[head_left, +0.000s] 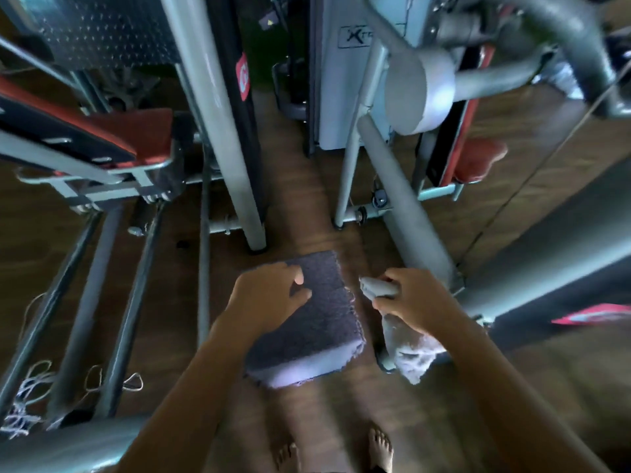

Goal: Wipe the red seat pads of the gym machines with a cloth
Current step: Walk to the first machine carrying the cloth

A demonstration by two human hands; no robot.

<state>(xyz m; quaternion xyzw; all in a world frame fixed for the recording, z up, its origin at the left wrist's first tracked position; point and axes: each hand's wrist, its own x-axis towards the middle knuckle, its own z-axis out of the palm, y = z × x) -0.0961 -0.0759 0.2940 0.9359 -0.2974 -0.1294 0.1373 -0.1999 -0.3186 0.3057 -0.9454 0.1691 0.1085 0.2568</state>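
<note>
- Presently my right hand grips the cloth, which is bunched in the fist with its tail hanging below.
- My left hand holds nothing. Its fingers are loosely curled, and it hovers over a grey mat that lies on the floor.
- The cloth touches no seat, and both hands are well apart from the machines. I judge this to be a walk between them, not a wipe.
- Two red seats show: the left pad and the right pad. The blur hides whether either has been wiped, so I count both as still to do.
- A grey post stands between me and the left pad.
- A slanted bar and a round drum crowd the way to the right pad, so I would reach around them.
- Loose cord lies on the floor at the far left. My feet are bare, so I would step with care.
</note>
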